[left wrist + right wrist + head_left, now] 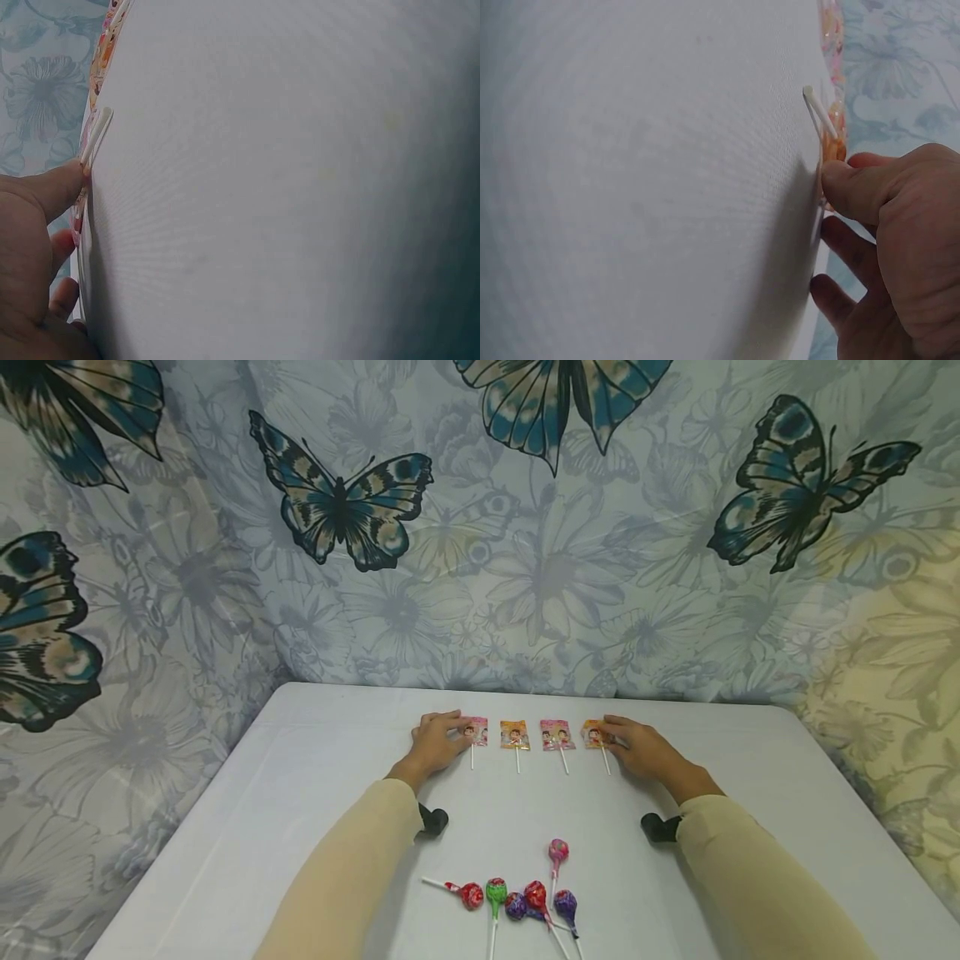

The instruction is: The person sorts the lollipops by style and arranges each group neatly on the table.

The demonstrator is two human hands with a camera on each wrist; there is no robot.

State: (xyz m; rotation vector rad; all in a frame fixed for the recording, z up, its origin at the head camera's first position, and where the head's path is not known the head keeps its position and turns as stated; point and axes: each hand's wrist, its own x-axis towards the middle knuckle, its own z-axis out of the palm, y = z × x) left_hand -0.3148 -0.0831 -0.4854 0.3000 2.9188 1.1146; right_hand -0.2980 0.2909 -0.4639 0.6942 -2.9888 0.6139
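Head view, lower centre: left hand (pixel 437 746) pinches the leftmost pink-wrapped lollipop (pixel 479 732); right hand (pixel 639 747) pinches the rightmost orange-wrapped lollipop (pixel 592 735). Left wrist view, left edge: thumb (pixel 61 187) sits at the stick's base (pixel 88 152); uneven pressure could rotate it. Right wrist view, right edge: thumb (pixel 855 187) overlaps the wrapper (pixel 835 144); dragging could skew it

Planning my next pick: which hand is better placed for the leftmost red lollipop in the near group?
Probably the left hand: it is nearer the red lollipop, whose stick points left, while the right hand sits farther across. It would first need to release the flat pink lollipop.
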